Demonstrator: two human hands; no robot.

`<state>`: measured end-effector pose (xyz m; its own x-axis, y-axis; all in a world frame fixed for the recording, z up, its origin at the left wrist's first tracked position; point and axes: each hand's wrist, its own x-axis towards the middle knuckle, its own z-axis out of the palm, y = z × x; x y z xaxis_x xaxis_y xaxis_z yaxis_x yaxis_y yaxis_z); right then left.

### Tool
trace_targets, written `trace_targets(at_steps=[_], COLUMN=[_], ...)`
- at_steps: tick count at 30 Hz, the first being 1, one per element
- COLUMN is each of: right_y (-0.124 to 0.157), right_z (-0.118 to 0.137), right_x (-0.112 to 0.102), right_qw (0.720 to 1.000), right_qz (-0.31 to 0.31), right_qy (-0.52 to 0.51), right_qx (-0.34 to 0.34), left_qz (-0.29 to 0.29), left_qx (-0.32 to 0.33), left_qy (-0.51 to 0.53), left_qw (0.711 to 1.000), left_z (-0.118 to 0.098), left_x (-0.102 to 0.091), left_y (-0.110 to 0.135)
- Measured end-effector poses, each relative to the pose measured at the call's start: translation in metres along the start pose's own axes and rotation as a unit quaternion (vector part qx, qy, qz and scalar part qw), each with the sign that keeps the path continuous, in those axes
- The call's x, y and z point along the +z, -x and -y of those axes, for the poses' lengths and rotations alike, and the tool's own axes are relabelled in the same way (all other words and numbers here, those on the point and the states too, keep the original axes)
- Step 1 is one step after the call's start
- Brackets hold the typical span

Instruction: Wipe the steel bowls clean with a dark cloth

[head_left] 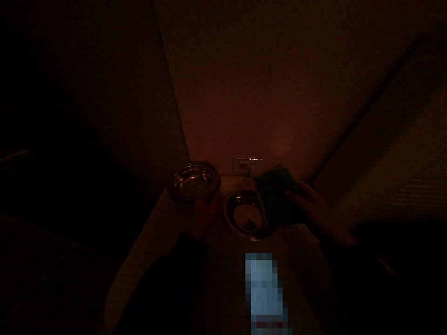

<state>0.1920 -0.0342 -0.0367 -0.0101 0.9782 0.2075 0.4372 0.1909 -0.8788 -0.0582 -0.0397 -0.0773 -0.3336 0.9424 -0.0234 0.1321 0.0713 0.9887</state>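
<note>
The scene is very dark. My right hand [307, 204] is closed on a dark green, flat packet-like thing [279, 195], thumb on its near face; its exact kind is unclear. The packet is tilted over the right side of a round metal bowl [230, 218] and covers part of it. A small dark patch shows at the bowl's bottom, possibly contents or a reflection. On the left sits another metal bowl [193, 179], apparently stacked with a second rim below. My left hand [205, 214] is at its near right rim; its fingers are lost in shadow.
Both bowls stand on a pale, narrow tabletop [139, 251] against a wall. Behind them is a wall socket [247, 164] with something plugged in. A bright phone-like screen [266, 291], pixelated, lies nearer me. A ribbed panel [415, 190] is at right.
</note>
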Motion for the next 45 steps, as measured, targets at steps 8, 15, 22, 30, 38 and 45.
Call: trace_targets(at_steps=[8, 15, 22, 30, 38, 45], right_y=[-0.015, -0.013, -0.01, 0.0, 0.004, -0.005], right_z=[-0.006, -0.022, -0.032, -0.025, 0.004, 0.007], right_x=[0.007, 0.018, 0.019, 0.013, 0.05, 0.06], right_qw=[0.995, 0.991, 0.985, 0.965, 0.805, 0.817], right_qz=[-0.057, -0.119, -0.163, -0.145, 0.146, 0.167], right_qy=[-0.042, -0.046, 0.049, 0.187, 0.497, 0.524], right_qx=[0.073, 0.041, 0.02, -0.112, -0.288, -0.174], left_qz=[0.064, 0.107, 0.057, 0.066, 0.135, 0.117], left_qx=[0.042, -0.002, -0.048, -0.042, -0.023, 0.001], left_qy=[-0.095, -0.032, -0.015, -0.043, 0.042, 0.05], left_qw=[0.993, 0.994, 0.997, 0.996, 0.99, 0.992], left_z=[0.018, 0.035, 0.04, 0.043, 0.05, 0.047], left_x=[0.013, 0.017, 0.015, 0.017, 0.023, 0.023], left_y=[0.002, -0.004, -0.005, -0.007, -0.006, -0.005])
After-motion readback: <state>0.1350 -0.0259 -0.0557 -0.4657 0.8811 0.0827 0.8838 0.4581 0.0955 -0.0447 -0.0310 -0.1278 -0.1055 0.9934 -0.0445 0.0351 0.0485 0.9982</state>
